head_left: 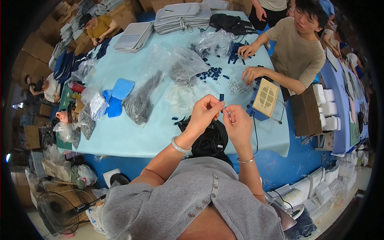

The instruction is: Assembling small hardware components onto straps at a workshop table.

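Note:
My left hand is closed in a pinch on a small navy fabric tab, which sticks up above the fingertips. Close against it, my right hand is pinched too; whatever its fingertips hold is too small to make out. Both hands are above the near edge of the table. Below them, a black bundle of fabric or straps lies at the table edge and against my lap. Beyond my hands are a loose pile of navy tabs and scattered small metal rings.
On the pale blue table lie clear plastic bags, a bag of dark pieces, blue pouches and stacked grey cases. A boxy device with a cable stands right. A co-worker's hands reach in at the far right.

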Motion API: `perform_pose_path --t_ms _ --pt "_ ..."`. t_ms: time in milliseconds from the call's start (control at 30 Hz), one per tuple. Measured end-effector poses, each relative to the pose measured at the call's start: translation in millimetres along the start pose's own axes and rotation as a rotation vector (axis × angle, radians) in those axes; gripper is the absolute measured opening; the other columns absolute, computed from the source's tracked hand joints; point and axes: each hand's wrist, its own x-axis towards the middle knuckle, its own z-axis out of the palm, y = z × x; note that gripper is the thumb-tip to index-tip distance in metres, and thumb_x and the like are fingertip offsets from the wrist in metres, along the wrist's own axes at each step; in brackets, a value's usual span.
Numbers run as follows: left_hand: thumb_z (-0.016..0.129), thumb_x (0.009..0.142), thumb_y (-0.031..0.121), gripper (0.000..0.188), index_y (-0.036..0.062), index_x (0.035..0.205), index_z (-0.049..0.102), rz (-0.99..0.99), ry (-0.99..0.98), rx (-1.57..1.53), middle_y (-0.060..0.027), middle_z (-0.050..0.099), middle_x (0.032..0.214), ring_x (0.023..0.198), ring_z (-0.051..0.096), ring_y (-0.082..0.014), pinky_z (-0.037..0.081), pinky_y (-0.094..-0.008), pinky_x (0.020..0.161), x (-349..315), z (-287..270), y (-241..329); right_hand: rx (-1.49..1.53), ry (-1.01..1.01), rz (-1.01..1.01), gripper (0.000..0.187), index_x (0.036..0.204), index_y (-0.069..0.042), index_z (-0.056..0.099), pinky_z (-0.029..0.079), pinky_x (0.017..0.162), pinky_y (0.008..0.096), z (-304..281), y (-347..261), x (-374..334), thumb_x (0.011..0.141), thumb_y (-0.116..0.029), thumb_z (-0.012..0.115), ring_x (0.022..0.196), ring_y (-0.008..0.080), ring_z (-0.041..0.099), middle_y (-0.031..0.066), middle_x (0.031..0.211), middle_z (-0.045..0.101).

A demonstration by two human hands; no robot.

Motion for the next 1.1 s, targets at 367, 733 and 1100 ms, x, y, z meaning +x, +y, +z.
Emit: perform_pose_path --t_ms 367,733,1100 --pt "0.064 0.083 0.017 0.015 0.0057 0.080 0.054 -0.109 0.047 -0.277 0.0021 0.051 0.064 0.055 0.044 -0.0041 0.033 -0.0184 0.049 1 -4 -15 0.230 -0.033 0.119 0.007 0.081 -0.005 0.055 0.032 0.046 0.0227 13 14 -7 0.081 -0.008 0.062 0.052 0.0070 0.040 -0.0031 0.061 0.048" --pt "0.064 0.083 0.013 0.012 0.0067 0.079 0.054 0.112 0.054 -0.053 0.0039 0.048 0.063 0.054 0.041 -0.0027 0.029 -0.0185 0.046 4 5 -21 0.751 -0.107 0.431 0.012 0.084 -0.001 0.059 0.038 0.062 0.0181 7 19 -3 0.086 -0.012 0.056 0.068 0.0025 0.045 -0.0047 0.075 0.054" --pt "0.062 0.084 0.011 0.008 0.0053 0.085 0.056 0.093 0.102 -0.222 0.0043 0.049 0.066 0.055 0.041 -0.0029 0.030 -0.0184 0.049 6 20 -30 0.167 0.131 0.022 0.009 0.075 -0.003 0.054 0.027 0.043 0.0223 15 13 -6 0.081 -0.007 0.061 0.048 0.0037 0.032 -0.0046 0.053 0.038"
